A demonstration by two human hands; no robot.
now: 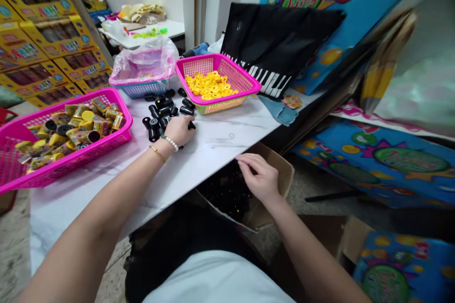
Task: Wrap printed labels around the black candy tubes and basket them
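Black plastic spools [158, 113] half-hidden under the left hand [179, 130], fingers curled, grip unclear

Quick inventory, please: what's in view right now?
marble-look table: one, white, centre
left basket: one, pink, table's left, filled with yellow-labelled containers
far basket: one, pink, far edge, holding yellow rings
bagged basket: one, pink and blue, beside far basket, under clear plastic
black cylinders: over a dozen, black, on table
cardboard box: one, brown, below table's edge, dark contents
piano-key bag: one, black and white, behind far basket
yellow cartons: many, yellow, stacked far left
printed boards: several, blue, right side
left hand: one, bare, on cylinders
right hand: one, bare, over box
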